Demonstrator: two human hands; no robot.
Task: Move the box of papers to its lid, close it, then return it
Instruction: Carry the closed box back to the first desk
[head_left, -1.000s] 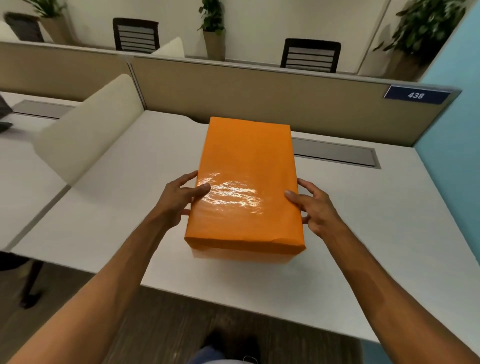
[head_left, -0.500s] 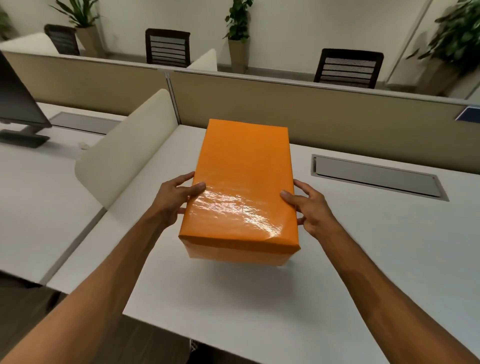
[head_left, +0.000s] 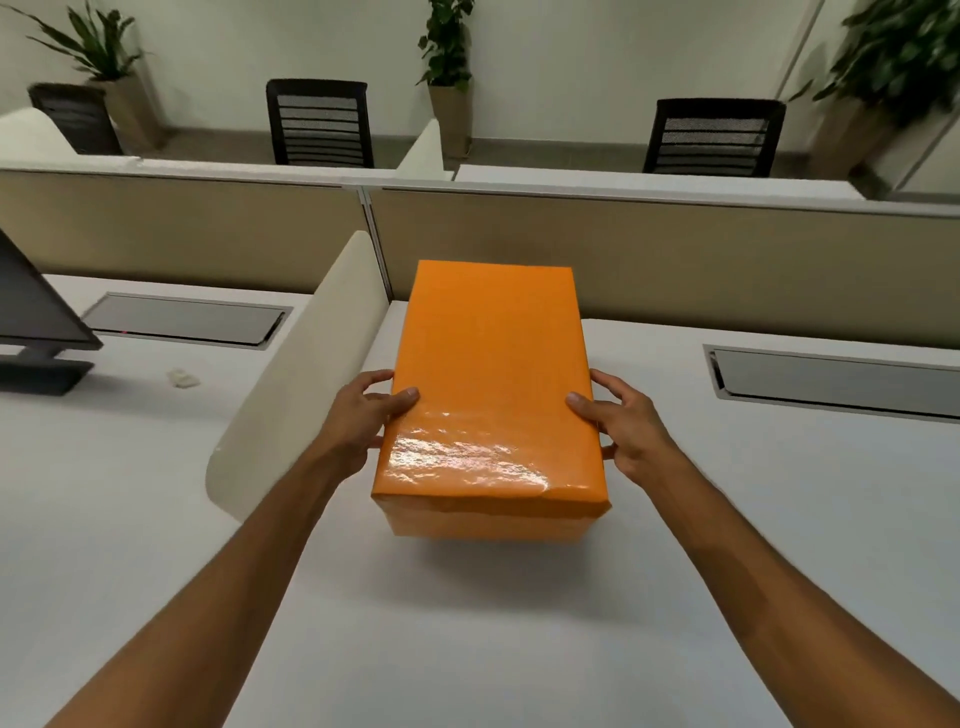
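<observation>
An orange box (head_left: 491, 374) with its glossy orange lid on hangs a little above the white desk (head_left: 467, 649), casting a shadow beneath it. My left hand (head_left: 363, 415) grips its left side with the thumb on the lid. On the right side my right hand (head_left: 623, 426) grips it the same way. The papers inside are hidden by the lid.
A cream curved divider (head_left: 301, 364) stands just left of the box. A beige partition (head_left: 649, 249) runs along the back. Grey cable hatches (head_left: 831, 379) sit in the desk; a monitor (head_left: 36, 322) is far left. Chairs and plants stand beyond.
The box has been lifted off the desk and carried left, toward the cream divider. Both hands keep their grip on its sides. The view has turned left with it.
</observation>
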